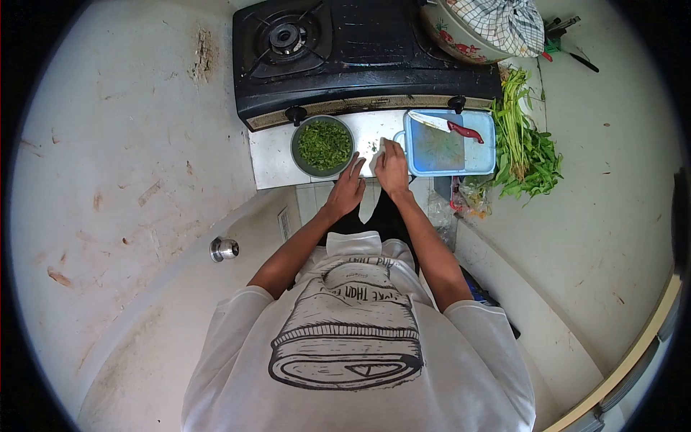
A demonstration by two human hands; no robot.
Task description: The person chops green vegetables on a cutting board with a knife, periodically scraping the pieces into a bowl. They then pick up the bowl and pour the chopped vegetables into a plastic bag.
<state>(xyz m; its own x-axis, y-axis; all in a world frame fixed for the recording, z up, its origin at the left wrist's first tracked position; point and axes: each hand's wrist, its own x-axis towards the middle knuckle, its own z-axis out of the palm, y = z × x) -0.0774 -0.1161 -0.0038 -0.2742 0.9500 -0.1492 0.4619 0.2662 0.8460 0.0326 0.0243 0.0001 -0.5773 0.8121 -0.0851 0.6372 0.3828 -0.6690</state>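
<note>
My left hand (348,190) rests at the counter's front edge, its fingers stretched beside the right rim of a grey bowl (294,156). Finely chopped greens (324,146) fill the bowl. Between the bowl and a blue tray, my right hand (393,171) is closed on a small pale, cloth-like piece (378,153), largely covered by the fingers. A few green bits (373,146) lie on the white counter (273,163) just beyond it. The blue tray (449,172) stands right of that hand, and a knife (466,132) with a red handle lies across its far part.
A black gas stove (367,90) runs along the back, with a large pot (461,45) under a checked cloth (507,25). Leafy green stalks (529,155) lie right of the tray. Plastic bags (475,199) hang below the tray. A door knob (224,249) juts out at left.
</note>
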